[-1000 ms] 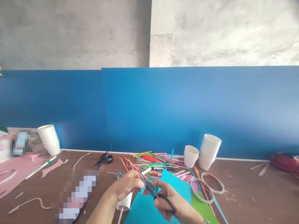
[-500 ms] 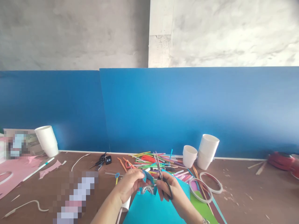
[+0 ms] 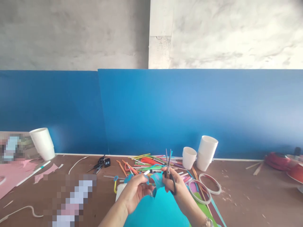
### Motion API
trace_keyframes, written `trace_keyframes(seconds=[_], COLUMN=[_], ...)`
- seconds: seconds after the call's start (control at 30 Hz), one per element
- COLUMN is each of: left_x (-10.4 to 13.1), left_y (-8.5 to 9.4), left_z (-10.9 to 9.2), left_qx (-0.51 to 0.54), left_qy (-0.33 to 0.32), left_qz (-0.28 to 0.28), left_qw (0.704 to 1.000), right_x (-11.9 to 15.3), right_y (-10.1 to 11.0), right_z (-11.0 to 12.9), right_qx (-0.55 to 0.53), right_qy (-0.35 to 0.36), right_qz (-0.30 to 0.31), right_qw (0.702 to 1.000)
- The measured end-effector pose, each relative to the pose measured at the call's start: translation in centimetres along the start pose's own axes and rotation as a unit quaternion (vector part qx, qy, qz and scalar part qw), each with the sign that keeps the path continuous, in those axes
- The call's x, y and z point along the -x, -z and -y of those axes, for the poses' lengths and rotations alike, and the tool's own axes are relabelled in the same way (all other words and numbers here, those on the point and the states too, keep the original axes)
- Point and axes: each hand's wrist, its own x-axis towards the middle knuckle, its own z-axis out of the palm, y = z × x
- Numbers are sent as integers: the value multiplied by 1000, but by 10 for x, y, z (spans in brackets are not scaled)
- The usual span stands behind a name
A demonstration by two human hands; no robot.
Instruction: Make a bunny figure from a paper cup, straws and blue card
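My left hand (image 3: 132,194) is closed, its thumb and fingers pinching a small blue paper piece (image 3: 147,180). My right hand (image 3: 178,187) grips scissors (image 3: 168,162) by their black handles. The blades point upward and stand slightly apart, with nothing between them. A larger cut piece of light-blue paper (image 3: 157,180) hangs against the right fingertips, between both hands. Below the hands lies a big turquoise paper sheet (image 3: 158,211). A white cup (image 3: 120,189) is partly hidden behind my left hand.
Colourful straws (image 3: 142,160) are heaped behind the hands. A white cup (image 3: 189,158) and a cup stack (image 3: 207,153) stand right of them, near tape rings (image 3: 200,191). Keys (image 3: 102,164), another cup stack (image 3: 43,143) and pink paper (image 3: 20,173) lie left. A blue partition (image 3: 189,110) stands behind.
The scissors have tilted upright and their blades have parted. A light-blue paper piece now shows at my right fingertips. The view has turned slightly right.
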Motion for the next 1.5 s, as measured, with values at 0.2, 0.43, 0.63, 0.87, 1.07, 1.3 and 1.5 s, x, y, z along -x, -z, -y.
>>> trace_keyframes(seconds=[0.2, 0.43, 0.63, 0.87, 1.07, 1.3, 1.5], left_x=[2, 8, 8, -6, 0, 12, 12], left_y=[0, -6, -4, 1, -5, -20, -21], left_z=[-7, -2, 1, -2, -3, 2, 8], left_qx=[-27, -310, -367, -163, -116, -100, -84], left_qy=[2, -15, -26, -99, -138, -124, -123], left_qz=[58, 76, 87, -80, -120, -126, -124], left_qw=[998, 948, 926, 978, 976, 979, 981], right_x=[7, 7, 5, 4, 14, 16, 16], right_y=[6, 4, -10, -12, -34, -38, -39], right_z=[16, 5, 0, -6, -21, -22, -21], right_qx=[49, 74, 32, 46, 84, 62, 57], right_qy=[-37, -57, 22, 20, -14, -10, 13], right_qz=[104, 182, 103, 18, 138, 119, 121], right_qw=[993, 979, 994, 999, 987, 991, 991])
